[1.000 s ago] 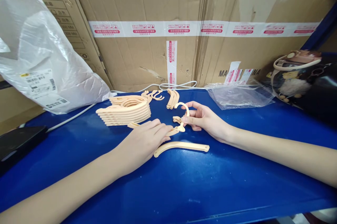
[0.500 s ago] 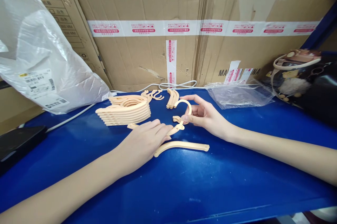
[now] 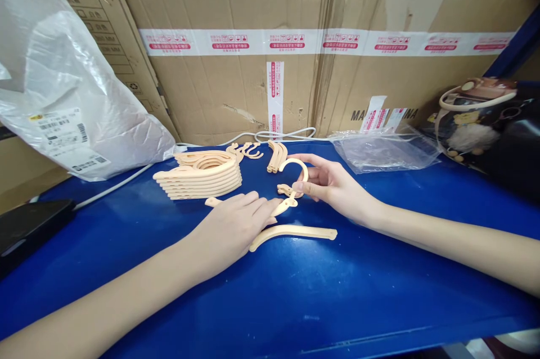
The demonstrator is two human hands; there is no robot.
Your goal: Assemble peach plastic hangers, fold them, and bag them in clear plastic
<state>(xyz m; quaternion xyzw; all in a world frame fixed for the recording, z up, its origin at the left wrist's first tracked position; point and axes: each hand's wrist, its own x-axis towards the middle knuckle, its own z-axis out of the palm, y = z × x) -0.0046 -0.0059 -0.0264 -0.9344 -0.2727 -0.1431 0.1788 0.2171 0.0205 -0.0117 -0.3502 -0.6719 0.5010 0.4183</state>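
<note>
My left hand [image 3: 236,224] lies closed over a cream plastic hanger arm [image 3: 282,208], whose far tip pokes out to the left of the knuckles. Between thumb and fingers, my right hand [image 3: 324,182] pinches the stem of a curved hanger hook [image 3: 300,163]. The hook's foot meets the inner end of that arm; whether it is locked in cannot be seen. A loose hanger arm [image 3: 295,230] rests on the table just in front, close to the left fingertips. Small cream pieces [image 3: 284,189] lie behind the hook, partly covered by it.
A stack of cream hanger parts [image 3: 198,179] sits behind my left hand, with loose hooks [image 3: 248,151] and several arms [image 3: 277,156] farther back. A clear plastic bag [image 3: 379,151], a white parcel bag [image 3: 76,89], a black device [image 3: 34,229] and a cable [image 3: 113,187] surround the blue table [image 3: 270,303].
Both hands keep their grip with almost no movement. The view has shifted very slightly; the loose arm in front appears a touch farther right.
</note>
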